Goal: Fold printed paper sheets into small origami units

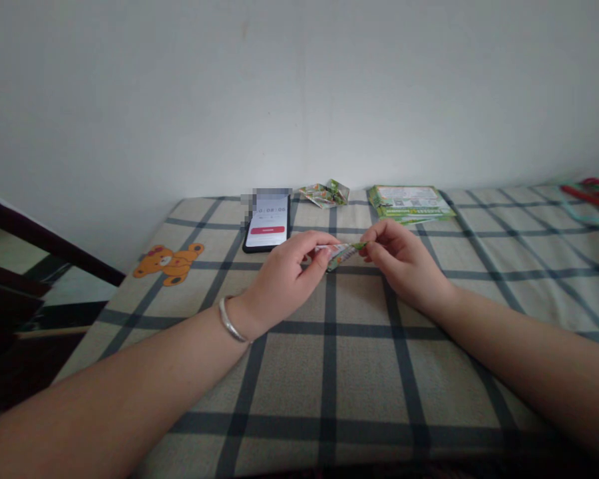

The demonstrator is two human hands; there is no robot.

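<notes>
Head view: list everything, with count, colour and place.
paper piece: one, green and white print, pinched between both hands
phone: one, black, screen lit, beyond the left hand
folded paper shapes: a small cluster, green print, by the wall
printed sheets: one stack, green, beyond the right hand
checked cloth: one, beige with dark lines, covers the surface
bear print: one, orange, on the cloth's left side
thin strands: a few, red and green, far right edge
bracelet: one, silver, left wrist
left hand: one, bare, grips the paper piece's left end
right hand: one, bare, grips its right end
</notes>
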